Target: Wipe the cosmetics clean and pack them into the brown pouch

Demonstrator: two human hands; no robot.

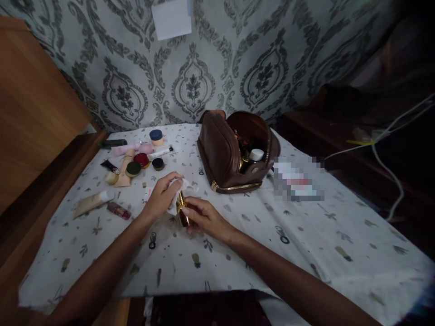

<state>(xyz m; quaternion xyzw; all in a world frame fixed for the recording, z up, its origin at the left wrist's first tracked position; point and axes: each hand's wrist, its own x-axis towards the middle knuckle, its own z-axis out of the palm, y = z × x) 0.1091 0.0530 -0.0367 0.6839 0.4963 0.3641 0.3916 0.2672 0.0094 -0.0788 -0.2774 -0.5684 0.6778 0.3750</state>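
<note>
1. Near the centre of the frame, a small label (148, 194) beside the left wrist bears red marks, too small for reading. At the right, a pixelated item (299, 181) hides its print.
2. The golden bottle (184, 218) is at the centre of the frame, tilted, between the thumb and the fingers of the right hand (205, 217); these fingers are closed around its body.
3. The left hand (163, 194) has its fingers bent upon a white tissue (172, 206), just beside the bottle's upper part. Whether these fingertips touch the bottle, one cannot tell.
4. The bottle is shiny, like a mirror, with a narrower top.
5. Right of the upper centre, a brown pouch (217, 154), smooth like leather, stands open with a gold zipper (238, 187); a white cap (256, 155) shows inside.
6. At the left lie a beige tube (90, 204), a reddish clear bottle (118, 211) and a round green-lidded jar (133, 169), on a printed white cloth (238, 267).
</note>
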